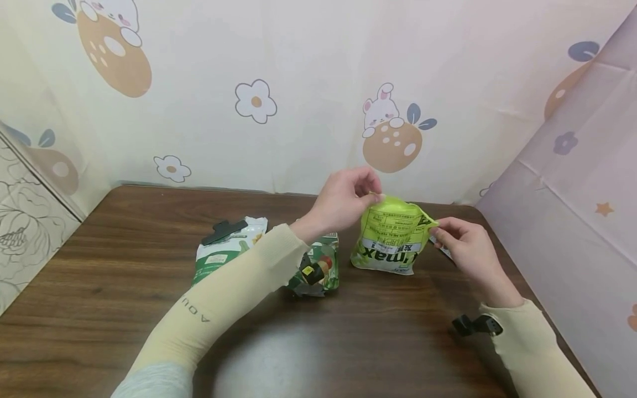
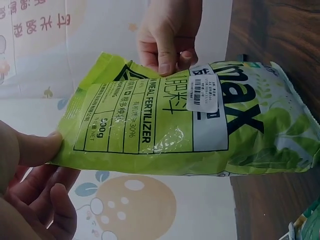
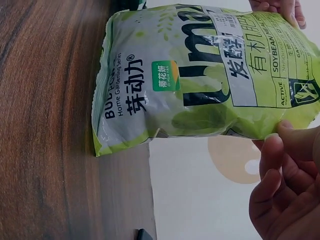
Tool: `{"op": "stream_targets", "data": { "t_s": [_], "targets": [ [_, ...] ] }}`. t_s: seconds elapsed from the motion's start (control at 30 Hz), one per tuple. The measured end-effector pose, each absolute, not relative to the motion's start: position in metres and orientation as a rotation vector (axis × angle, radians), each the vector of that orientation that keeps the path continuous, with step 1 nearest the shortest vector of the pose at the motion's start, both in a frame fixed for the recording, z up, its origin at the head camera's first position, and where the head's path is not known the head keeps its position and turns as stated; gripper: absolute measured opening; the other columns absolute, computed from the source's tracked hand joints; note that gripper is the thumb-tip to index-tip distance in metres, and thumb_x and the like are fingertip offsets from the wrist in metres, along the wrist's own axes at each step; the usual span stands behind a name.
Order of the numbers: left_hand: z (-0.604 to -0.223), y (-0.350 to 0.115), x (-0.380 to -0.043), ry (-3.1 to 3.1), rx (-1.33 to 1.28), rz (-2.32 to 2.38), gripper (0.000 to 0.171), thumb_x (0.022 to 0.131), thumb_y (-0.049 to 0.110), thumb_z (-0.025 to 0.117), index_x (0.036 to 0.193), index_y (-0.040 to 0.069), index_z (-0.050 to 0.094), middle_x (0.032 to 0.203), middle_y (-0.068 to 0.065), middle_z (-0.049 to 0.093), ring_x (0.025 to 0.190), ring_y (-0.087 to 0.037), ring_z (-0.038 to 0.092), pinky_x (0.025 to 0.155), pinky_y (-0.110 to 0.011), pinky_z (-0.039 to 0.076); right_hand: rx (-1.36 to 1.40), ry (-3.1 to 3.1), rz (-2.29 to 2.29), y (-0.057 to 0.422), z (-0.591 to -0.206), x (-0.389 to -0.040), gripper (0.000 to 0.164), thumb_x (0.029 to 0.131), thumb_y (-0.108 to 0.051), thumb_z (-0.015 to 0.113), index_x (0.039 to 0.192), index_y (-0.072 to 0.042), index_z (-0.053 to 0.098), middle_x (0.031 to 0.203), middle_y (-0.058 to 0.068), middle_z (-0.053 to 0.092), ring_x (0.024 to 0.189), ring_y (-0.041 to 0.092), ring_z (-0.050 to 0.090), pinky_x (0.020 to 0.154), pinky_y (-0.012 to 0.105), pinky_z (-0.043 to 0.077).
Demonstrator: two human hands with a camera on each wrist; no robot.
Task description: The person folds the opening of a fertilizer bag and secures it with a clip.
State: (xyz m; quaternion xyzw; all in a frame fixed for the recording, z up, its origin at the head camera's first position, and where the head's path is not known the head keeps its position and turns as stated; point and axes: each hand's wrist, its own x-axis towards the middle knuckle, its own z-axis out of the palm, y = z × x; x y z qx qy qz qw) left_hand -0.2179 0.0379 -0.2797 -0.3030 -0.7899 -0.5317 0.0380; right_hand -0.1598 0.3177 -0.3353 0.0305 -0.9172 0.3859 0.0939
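Observation:
A lime-green and white fertilizer bag (image 1: 385,243) stands on the table with its printed face toward me, its lower edge at the tabletop. At its top left corner my left hand (image 1: 345,199) pinches the film between thumb and fingers, as the left wrist view shows on the bag's (image 2: 165,120) upper end. My right hand (image 1: 470,249) pinches the bag's right side edge near the top. In the right wrist view, the right thumb and index finger (image 3: 295,140) meet on the bag's (image 3: 200,70) edge, with the other fingers curled beneath.
Left of the hands lies a green-and-white bag (image 1: 216,260) with a black clip (image 1: 224,232) on its top. A smaller green pack (image 1: 325,262) is partly hidden behind the left forearm. A patterned curtain (image 1: 308,138) hangs along the table's (image 1: 124,249) far edge.

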Motion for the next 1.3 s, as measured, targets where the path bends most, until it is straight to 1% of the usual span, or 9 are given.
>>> {"op": "stream_targets", "data": {
  "t_s": [0.1, 0.23, 0.4, 0.5, 0.6, 0.73, 0.9, 1.03, 1.3],
  "targets": [
    [-0.279, 0.036, -0.215, -2.421, -0.955, -1.634, 0.015, 0.090, 0.004, 0.072, 0.087, 0.014, 0.063, 0.084, 0.004, 0.068, 0.074, -0.010, 0.062, 0.074, -0.026, 0.048, 0.110, -2.718, 1.150, 0.317, -0.335, -0.159, 0.019, 0.100, -0.023, 0.063, 0.103, -0.006, 0.069, 0.079, 0.008, 0.065, 0.068, 0.014, 0.055, 0.050, 0.030, 0.038],
    [-0.277, 0.031, -0.213, -2.430, -1.005, -1.613, 0.014, 0.090, 0.002, 0.071, 0.085, 0.013, 0.063, 0.083, 0.004, 0.067, 0.076, -0.009, 0.062, 0.077, -0.025, 0.048, 0.136, -2.720, 1.201, 0.316, -0.336, -0.160, 0.018, 0.100, -0.021, 0.063, 0.104, -0.004, 0.069, 0.081, 0.011, 0.065, 0.071, 0.015, 0.056, 0.054, 0.028, 0.040],
    [-0.276, 0.026, -0.213, -2.481, -1.110, -1.601, 0.012, 0.092, -0.001, 0.067, 0.088, 0.011, 0.063, 0.091, 0.002, 0.068, 0.086, -0.009, 0.064, 0.084, -0.023, 0.048, 0.151, -2.736, 1.249, 0.316, -0.338, -0.161, 0.019, 0.100, -0.021, 0.062, 0.104, -0.003, 0.069, 0.082, 0.015, 0.066, 0.071, 0.016, 0.057, 0.056, 0.026, 0.043],
    [-0.274, 0.026, -0.215, -2.531, -1.166, -1.558, 0.008, 0.093, 0.006, 0.069, 0.093, 0.012, 0.064, 0.095, 0.004, 0.068, 0.091, -0.007, 0.063, 0.086, -0.022, 0.047, 0.145, -2.754, 1.250, 0.317, -0.338, -0.161, 0.020, 0.101, -0.023, 0.062, 0.105, -0.004, 0.069, 0.084, 0.016, 0.066, 0.072, 0.018, 0.057, 0.056, 0.027, 0.043],
    [-0.272, 0.028, -0.216, -2.560, -1.214, -1.479, 0.010, 0.092, 0.014, 0.073, 0.096, 0.014, 0.063, 0.094, 0.007, 0.067, 0.089, -0.006, 0.062, 0.084, -0.022, 0.047, 0.162, -2.765, 1.232, 0.317, -0.338, -0.160, 0.021, 0.101, -0.024, 0.061, 0.106, -0.005, 0.069, 0.085, 0.018, 0.066, 0.073, 0.018, 0.059, 0.057, 0.027, 0.044],
    [-0.268, 0.035, -0.216, -2.568, -1.282, -1.300, 0.015, 0.091, 0.021, 0.076, 0.098, 0.016, 0.064, 0.090, 0.012, 0.065, 0.083, -0.003, 0.060, 0.079, -0.021, 0.047, 0.216, -2.759, 1.224, 0.318, -0.338, -0.161, 0.021, 0.102, -0.023, 0.060, 0.107, -0.004, 0.069, 0.085, 0.009, 0.068, 0.074, 0.020, 0.062, 0.059, 0.027, 0.046],
    [-0.262, 0.046, -0.213, -2.600, -1.329, -0.975, 0.019, 0.092, 0.028, 0.074, 0.107, 0.020, 0.068, 0.091, 0.015, 0.065, 0.085, 0.000, 0.059, 0.078, -0.021, 0.045, 0.238, -2.754, 1.239, 0.318, -0.336, -0.162, 0.021, 0.101, -0.021, 0.061, 0.108, -0.003, 0.070, 0.086, -0.001, 0.069, 0.076, 0.021, 0.066, 0.061, 0.028, 0.049],
    [-0.257, 0.056, -0.209, -2.615, -1.361, -0.771, 0.016, 0.093, 0.029, 0.072, 0.108, 0.022, 0.070, 0.094, 0.015, 0.067, 0.089, 0.001, 0.060, 0.079, -0.021, 0.045, 0.260, -2.738, 1.278, 0.318, -0.336, -0.162, 0.021, 0.100, -0.018, 0.062, 0.109, -0.001, 0.070, 0.088, -0.001, 0.070, 0.076, 0.017, 0.066, 0.062, 0.025, 0.051],
    [-0.256, 0.074, -0.202, -2.571, -1.389, -0.471, 0.013, 0.097, 0.033, 0.066, 0.106, 0.027, 0.073, 0.102, 0.016, 0.067, 0.091, -0.001, 0.059, 0.073, -0.022, 0.046, 0.313, -2.710, 1.270, 0.321, -0.341, -0.162, 0.022, 0.100, -0.019, 0.062, 0.110, -0.001, 0.071, 0.095, 0.000, 0.070, 0.078, 0.016, 0.065, 0.064, 0.023, 0.051]
  ]
}}
